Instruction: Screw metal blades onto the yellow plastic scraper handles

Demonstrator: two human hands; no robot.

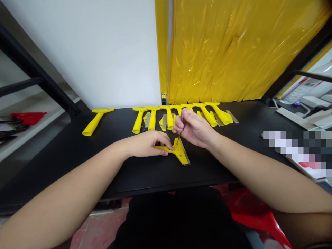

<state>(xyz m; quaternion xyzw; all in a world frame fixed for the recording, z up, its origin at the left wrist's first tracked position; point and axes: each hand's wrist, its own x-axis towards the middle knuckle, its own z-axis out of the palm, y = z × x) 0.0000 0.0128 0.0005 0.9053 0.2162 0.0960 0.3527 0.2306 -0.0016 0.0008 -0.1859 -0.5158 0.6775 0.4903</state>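
My left hand (151,143) is closed around the handle of a yellow scraper (180,153) lying on the black table. A metal blade shows along the scraper's right edge. My right hand (192,126) pinches a thin screwdriver (178,139) above it, the shaft pointing down with its tip at a screw spot on the scraper head. Most of the screwdriver's handle is hidden by my fingers. Behind my hands lies a row of several yellow scraper handles (139,121), with loose metal blades (164,121) and small yellow plates (145,119) among them.
One more yellow handle (96,121) lies apart at the left of the black table (124,176). A white panel (103,52) and yellow plastic sheeting (233,52) stand at the back. Black frame posts (33,69) flank the table. A red chair (255,211) is at lower right.
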